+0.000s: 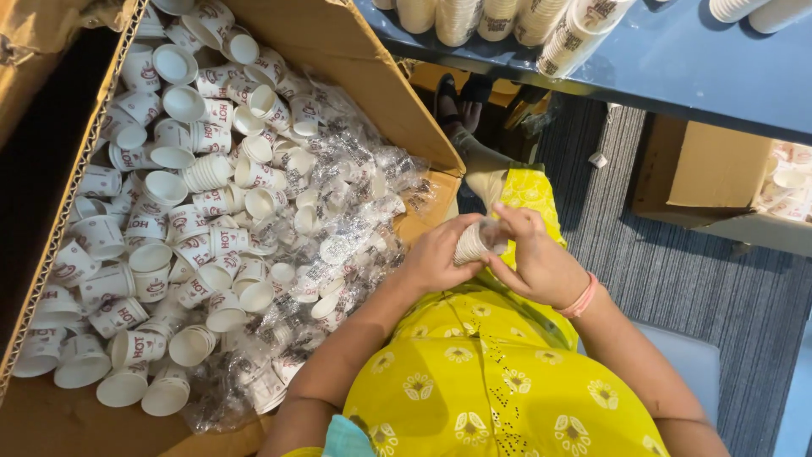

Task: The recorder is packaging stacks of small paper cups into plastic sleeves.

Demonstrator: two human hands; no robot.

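Left hand (436,254) and right hand (534,254) both gripping a short stack of paper cups (470,243), cardboard box (355,59) of loose cups (182,195) just beside, left

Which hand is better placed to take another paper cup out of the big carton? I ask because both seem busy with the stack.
Probably the left hand: it is on the side of the cardboard carton of loose cups. The right hand is on the far side of the small stack of cups, which both hands hold.

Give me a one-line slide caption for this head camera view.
Both hands, left hand and right hand, hold a small stack of paper cups beside a cardboard box of loose cups.
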